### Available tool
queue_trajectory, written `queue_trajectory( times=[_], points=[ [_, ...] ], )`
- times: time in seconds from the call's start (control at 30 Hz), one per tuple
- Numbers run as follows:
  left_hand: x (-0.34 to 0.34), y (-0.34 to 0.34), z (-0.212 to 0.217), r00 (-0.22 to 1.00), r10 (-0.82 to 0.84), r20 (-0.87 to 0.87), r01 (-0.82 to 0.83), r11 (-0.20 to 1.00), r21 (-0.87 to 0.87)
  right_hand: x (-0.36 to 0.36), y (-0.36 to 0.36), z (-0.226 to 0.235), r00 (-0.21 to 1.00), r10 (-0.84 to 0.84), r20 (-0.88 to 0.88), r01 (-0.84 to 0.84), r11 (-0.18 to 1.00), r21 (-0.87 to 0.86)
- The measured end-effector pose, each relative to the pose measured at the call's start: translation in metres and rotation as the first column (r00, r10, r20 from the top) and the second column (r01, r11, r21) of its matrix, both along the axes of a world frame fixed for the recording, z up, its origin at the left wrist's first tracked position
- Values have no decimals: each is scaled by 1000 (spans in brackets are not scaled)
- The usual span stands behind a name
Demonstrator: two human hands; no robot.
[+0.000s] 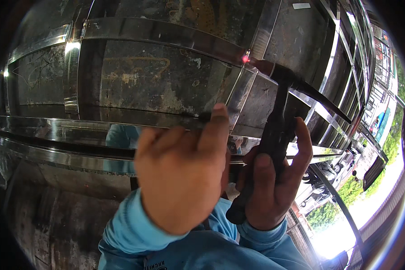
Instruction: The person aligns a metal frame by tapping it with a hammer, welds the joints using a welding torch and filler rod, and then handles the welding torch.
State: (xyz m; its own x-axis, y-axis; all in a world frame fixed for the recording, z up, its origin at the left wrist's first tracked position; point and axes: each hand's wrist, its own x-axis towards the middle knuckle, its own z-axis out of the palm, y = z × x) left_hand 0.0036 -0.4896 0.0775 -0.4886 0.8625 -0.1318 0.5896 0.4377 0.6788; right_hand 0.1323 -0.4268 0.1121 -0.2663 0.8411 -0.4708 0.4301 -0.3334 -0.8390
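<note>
My right hand [274, 189] grips the black handle of a TIG welding torch [276, 121], thumb along its near side and fingers round the far side. The torch's reddish-brown nozzle [264, 67] points left at a joint in the shiny metal frame [166, 31], where a small spot glows pink-red. Its long back cap reaches out to the right. My left hand [180, 171] is raised beside the torch, back of the hand toward me and slightly blurred. Its index finger stretches toward the frame while the other fingers curl in; whatever they may hold is hidden.
Beneath the frame lies a dark, stained metal surface [135, 76]. A polished rail [63, 153] runs across in front of me and passes behind my hands. More shiny bars [346, 40] stand at the right. Vehicles [319, 184] and greenery show beyond them.
</note>
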Motion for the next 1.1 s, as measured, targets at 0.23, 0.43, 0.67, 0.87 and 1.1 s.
queue_trajectory(
  times=[0.23,0.43,0.67,0.87,1.1],
  points=[
    [28,-8,-14,993,114,-19,-108,976,188,6,1,-2,998,27,-52,-25,999,37],
    [33,-3,-19,992,110,-66,-101,988,121,6,2,-3,999,39,-37,-39,999,15],
    [37,-2,-25,987,107,-119,-94,989,115,5,3,2,1000,11,-2,-11,1000,-14],
    [39,1,-28,980,134,-148,-111,982,154,3,4,3,999,35,-29,-35,999,-8],
    [39,0,-25,983,111,-147,-97,990,100,3,1,2,1000,22,5,-22,1000,7]
  ],
)
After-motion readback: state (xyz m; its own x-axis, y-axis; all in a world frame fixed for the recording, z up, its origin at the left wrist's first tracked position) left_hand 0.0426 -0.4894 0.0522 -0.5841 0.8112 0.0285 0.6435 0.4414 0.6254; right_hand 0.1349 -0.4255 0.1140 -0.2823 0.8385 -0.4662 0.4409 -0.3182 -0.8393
